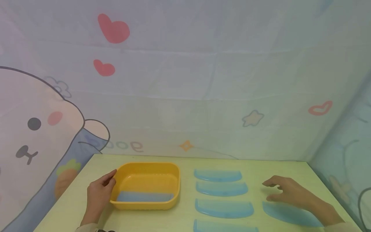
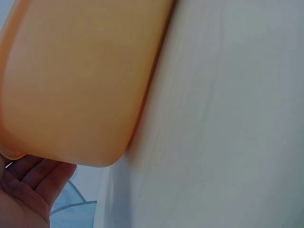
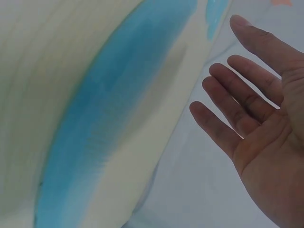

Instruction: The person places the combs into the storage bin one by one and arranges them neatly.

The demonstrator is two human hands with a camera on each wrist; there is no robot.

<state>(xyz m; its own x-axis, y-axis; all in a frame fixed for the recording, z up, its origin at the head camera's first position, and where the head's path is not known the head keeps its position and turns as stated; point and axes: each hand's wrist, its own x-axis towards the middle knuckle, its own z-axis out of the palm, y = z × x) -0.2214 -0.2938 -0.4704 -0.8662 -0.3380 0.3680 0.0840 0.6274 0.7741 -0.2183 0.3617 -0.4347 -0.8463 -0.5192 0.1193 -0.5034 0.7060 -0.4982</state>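
Observation:
My left hand (image 1: pixel 99 193) pinches the left rim of a yellow plastic basin (image 1: pixel 145 205); in the left wrist view its fingers (image 2: pixel 42 178) bend up under the basin's edge. A flat blue piece that looks like a comb (image 1: pixel 145 196) lies inside, along the near wall. Over the table's right side, my right hand (image 1: pixel 290 191) hovers palm down with relaxed, spread fingers and nothing in them. A translucent blue comb (image 1: pixel 290 214) lies below it, partly hidden by the wrist; the right wrist view shows this comb (image 3: pixel 104 104) apart from the fingers.
Several more blue combs lie in a column between the basin and my right hand, among them a far one (image 1: pixel 218 175) and a near one (image 1: pixel 224 226) cut off by the frame. A printed cloth (image 1: pixel 185 80) hangs behind the pale table (image 1: pixel 185 219).

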